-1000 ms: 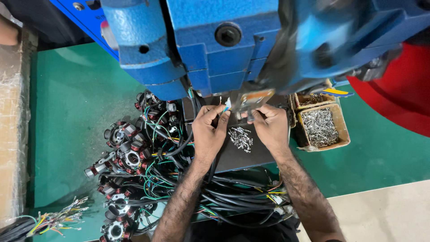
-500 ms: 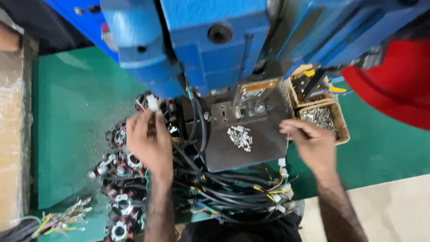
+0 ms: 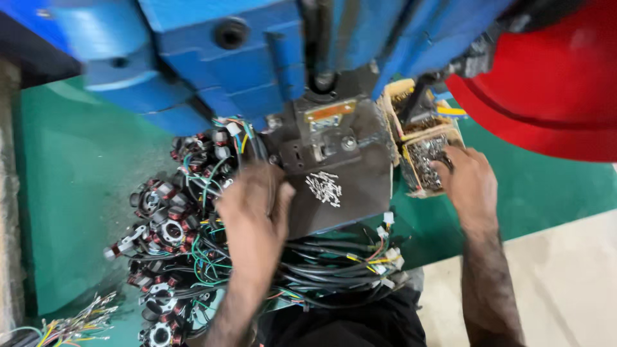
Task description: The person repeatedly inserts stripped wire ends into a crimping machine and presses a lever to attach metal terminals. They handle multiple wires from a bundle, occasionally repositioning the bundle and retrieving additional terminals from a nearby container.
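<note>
Our left hand [image 3: 254, 209] is out front, back up, fingers curled down loosely, blurred so grip unclear. L forearm runs from bottom centre up to it. Our right hand [image 3: 468, 183] is off to the right, back up, fingertips [image 3: 443, 168] dipped down, R forearm straight below. Hands well apart.

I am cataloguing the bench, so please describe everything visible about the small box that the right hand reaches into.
The cardboard box is small, open-topped and tan, with worn walls. It holds a heap of small shiny metal pieces. It stands on the green table, right of the dark metal plate, with a similar box behind it. The right hand rests on it, fingers inside.
</note>
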